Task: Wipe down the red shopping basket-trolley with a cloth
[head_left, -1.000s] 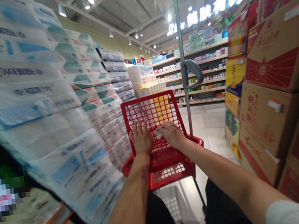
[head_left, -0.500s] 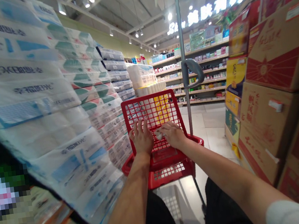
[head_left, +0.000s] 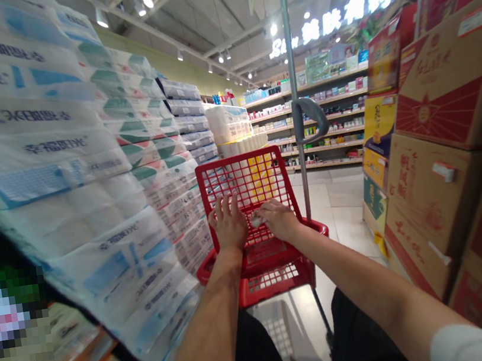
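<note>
A red plastic shopping cart (head_left: 270, 155) with a grid back stands right in front of me. Over the left part of its basket I hold my left hand (head_left: 228, 223), palm down, with the fingers spread and nothing seen in it. My right hand (head_left: 281, 218) is beside it, fingers bent together toward the left hand. A small pale thing (head_left: 256, 220) shows at the right hand's fingertips, too small to name. Whether either hand rests on the red plastic I cannot tell.
Wrapped tissue packs (head_left: 52, 150) are stacked high along my left. Cardboard cartons (head_left: 443, 182) form a wall on the right. A metal pole (head_left: 307, 189) with a grey handle (head_left: 313, 117) rises just beyond the cart. Shelves of small goods (head_left: 330, 114) stand at the back.
</note>
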Action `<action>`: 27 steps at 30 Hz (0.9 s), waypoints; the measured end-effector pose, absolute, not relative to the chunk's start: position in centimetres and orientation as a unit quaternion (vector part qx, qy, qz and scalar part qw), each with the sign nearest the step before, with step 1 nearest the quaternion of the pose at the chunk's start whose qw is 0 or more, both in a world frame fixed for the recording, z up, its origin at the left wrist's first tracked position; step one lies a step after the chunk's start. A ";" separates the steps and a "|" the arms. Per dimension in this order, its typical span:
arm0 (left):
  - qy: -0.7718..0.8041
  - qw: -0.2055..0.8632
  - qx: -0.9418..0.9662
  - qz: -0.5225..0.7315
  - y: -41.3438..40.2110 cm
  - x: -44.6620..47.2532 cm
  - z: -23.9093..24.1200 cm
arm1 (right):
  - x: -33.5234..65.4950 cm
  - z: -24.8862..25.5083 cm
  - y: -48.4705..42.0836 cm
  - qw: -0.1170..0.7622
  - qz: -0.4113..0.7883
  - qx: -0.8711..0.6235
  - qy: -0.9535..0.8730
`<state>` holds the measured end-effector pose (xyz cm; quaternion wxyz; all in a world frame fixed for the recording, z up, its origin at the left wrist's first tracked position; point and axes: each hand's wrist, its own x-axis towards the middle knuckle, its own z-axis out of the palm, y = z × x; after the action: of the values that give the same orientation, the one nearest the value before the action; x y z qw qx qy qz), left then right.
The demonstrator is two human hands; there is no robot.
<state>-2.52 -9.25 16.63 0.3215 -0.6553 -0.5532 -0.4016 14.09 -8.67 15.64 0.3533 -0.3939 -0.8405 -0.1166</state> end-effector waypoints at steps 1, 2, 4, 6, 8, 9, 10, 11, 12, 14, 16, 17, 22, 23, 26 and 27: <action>-0.553 0.321 -0.655 -0.402 -9.3 -2.5 16.6 | 14.1 15.7 -8.7 0.345 -0.115 -0.395 -0.844; -0.552 0.320 -0.656 -0.403 -9.3 -2.5 16.6 | 14.2 15.8 -8.7 0.347 -0.117 -0.394 -0.843; -0.551 0.323 -0.656 -0.402 -9.3 -2.5 16.7 | 14.4 15.8 -8.6 0.395 -0.138 -0.395 -0.818; -0.550 0.326 -0.656 -0.401 -9.3 -2.5 16.7 | 14.8 15.9 -8.4 0.467 -0.165 -0.403 -0.769; -0.551 0.326 -0.656 -0.400 -9.3 -2.4 16.7 | 15.1 15.8 -8.0 0.509 -0.174 -0.406 -0.739; -0.552 0.324 -0.656 -0.400 -9.3 -2.3 16.7 | 15.3 15.8 -7.8 0.519 -0.173 -0.400 -0.736; -0.555 0.322 -0.654 -0.400 -9.3 -2.3 16.7 | 15.5 15.7 -7.7 0.527 -0.172 -0.389 -0.736; -0.557 0.321 -0.653 -0.401 -9.3 -2.2 16.7 | 15.6 15.7 -7.5 0.537 -0.173 -0.380 -0.733; -0.558 0.320 -0.652 -0.401 -9.3 -2.2 16.7 | 15.8 15.7 -7.4 0.554 -0.176 -0.376 -0.722; -0.559 0.320 -0.651 -0.402 -9.3 -2.2 16.7 | 16.1 15.6 -7.2 0.595 -0.184 -0.393 -0.677; -0.556 0.322 -0.650 -0.405 -9.4 -2.1 16.7 | 16.3 15.7 -7.1 0.614 -0.183 -0.417 -0.645; -0.555 0.322 -0.650 -0.407 -9.4 -2.2 16.7 | 16.4 15.7 -7.1 0.612 -0.179 -0.419 -0.646; -0.552 0.323 -0.650 -0.410 -9.3 -2.2 16.7 | 16.5 15.7 -6.7 0.641 -0.174 -0.396 -0.634; -0.552 0.324 -0.650 -0.408 -9.3 -2.3 16.7 | 16.5 15.7 -6.7 0.645 -0.177 -0.401 -0.626; -0.554 0.327 -0.649 -0.406 -9.3 -2.2 16.7 | 16.4 15.6 -6.6 0.611 -0.176 -0.388 -0.667; -0.555 0.327 -0.648 -0.406 -9.3 -2.2 16.6 | 16.3 15.5 -6.6 0.604 -0.173 -0.382 -0.678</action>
<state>-2.23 -9.30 16.64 0.3273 -0.6482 -0.5547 -0.4062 16.29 -6.56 15.54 0.6036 -0.3820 -0.6781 -0.1732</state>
